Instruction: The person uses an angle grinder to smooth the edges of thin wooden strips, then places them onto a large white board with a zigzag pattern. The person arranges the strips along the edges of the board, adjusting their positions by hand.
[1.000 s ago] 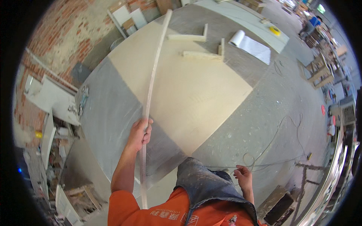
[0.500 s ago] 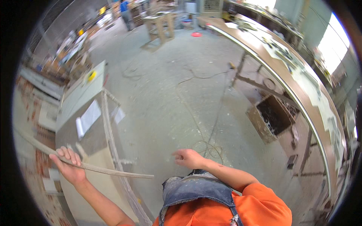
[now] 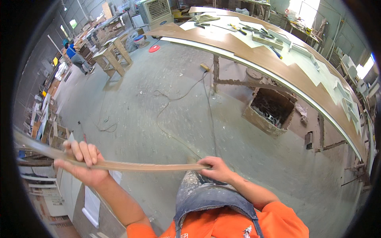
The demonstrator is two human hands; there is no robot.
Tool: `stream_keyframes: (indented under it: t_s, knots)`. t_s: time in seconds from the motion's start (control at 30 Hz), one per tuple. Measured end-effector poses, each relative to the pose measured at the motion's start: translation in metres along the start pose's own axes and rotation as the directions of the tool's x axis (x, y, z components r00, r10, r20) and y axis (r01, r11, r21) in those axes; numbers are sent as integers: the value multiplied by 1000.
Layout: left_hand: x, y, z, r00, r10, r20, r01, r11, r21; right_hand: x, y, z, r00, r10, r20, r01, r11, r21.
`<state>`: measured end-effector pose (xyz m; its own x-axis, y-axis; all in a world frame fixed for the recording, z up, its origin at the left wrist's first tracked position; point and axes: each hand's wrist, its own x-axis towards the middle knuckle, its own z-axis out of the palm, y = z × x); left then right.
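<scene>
A long thin wooden strip (image 3: 147, 166) spans from the left rim of the view to the front of my body, a little above my apron. Palm up, my left hand (image 3: 85, 162) wraps its fingers over the strip near its middle. At the strip's right end, my right hand (image 3: 216, 168) is closed around the tip. The far left part of the strip is blurred and runs out of the picture.
On the right stands a long workbench (image 3: 222, 38) with pliers, a screwdriver and white frame pieces on it. Beneath it sits a box of scraps (image 3: 274, 109). Cables (image 3: 168, 103) cross the floor. A wooden stand (image 3: 112, 57) and a person in blue (image 3: 73, 53) are farther left.
My view has swung right toward the workbench. The strip has come with my left hand, and my right hand, empty before, has closed on its right end.
</scene>
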<state>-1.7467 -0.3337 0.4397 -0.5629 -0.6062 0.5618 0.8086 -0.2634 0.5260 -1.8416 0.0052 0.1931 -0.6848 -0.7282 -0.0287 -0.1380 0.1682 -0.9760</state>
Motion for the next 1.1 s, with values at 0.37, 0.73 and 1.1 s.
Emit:
stream_keyframes:
  t_s: [0.37,0.73,1.1]
  knots:
    - [314,-194,-182,883,-179,-434,210,977,24,193,-23,-126,831,-224,-509,-92,848,-522]
    - [549,-471,-338,694,-512,-506,572,819,-45,407,25,-272,728,-308,-612,-219,742,-634]
    - [700,-718,-447,447,-660,-604,835,550,17,541,48,-352,541,-184,-821,-658,515,-549]
